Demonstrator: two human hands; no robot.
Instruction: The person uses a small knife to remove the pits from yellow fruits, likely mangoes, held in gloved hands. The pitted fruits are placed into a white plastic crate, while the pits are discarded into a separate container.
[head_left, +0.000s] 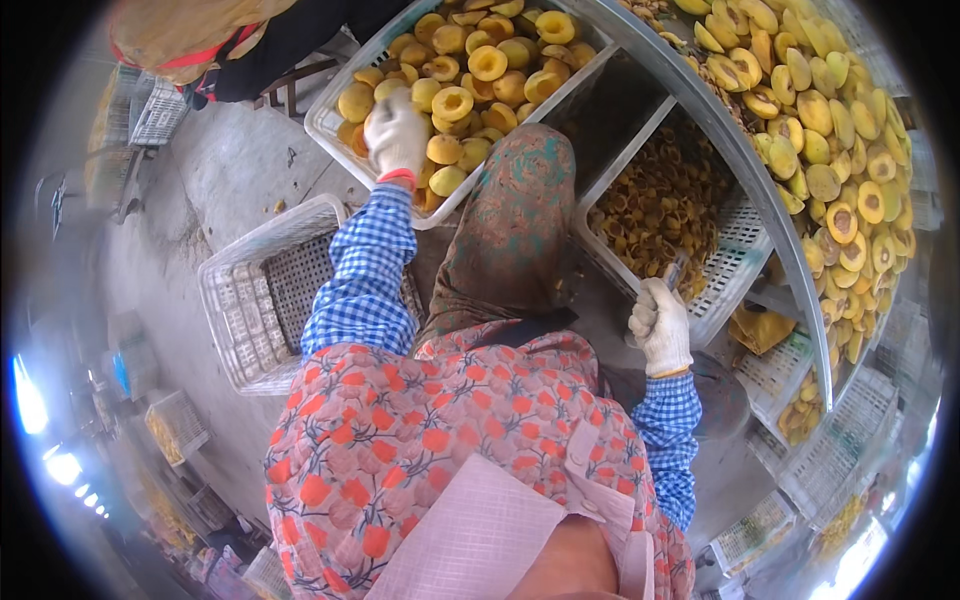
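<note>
My left hand (396, 136), in a white knit glove, is at the near left side of a white plastic basket (429, 223) of pitted yellow fruit halves (452, 103), probably peaches. It is blurred, and its fingers touch the fruit; whether it grips a piece is unclear. My right hand (661, 322), also gloved, is closed around a small metal tool (677, 271) whose tip points up. It is beside a second white basket (726, 289) of brown pits or scraps (652, 202). On the metal-edged table (787, 202) at the right lies a large heap of fruit halves (817, 112).
An empty white plastic basket (247, 300) stands on the concrete floor to the left. Another person (277, 45) in dark clothing, with a straw hat, is at the upper left. More crates (840, 442) stand under and beside the table at the lower right. My knee rises between the two baskets.
</note>
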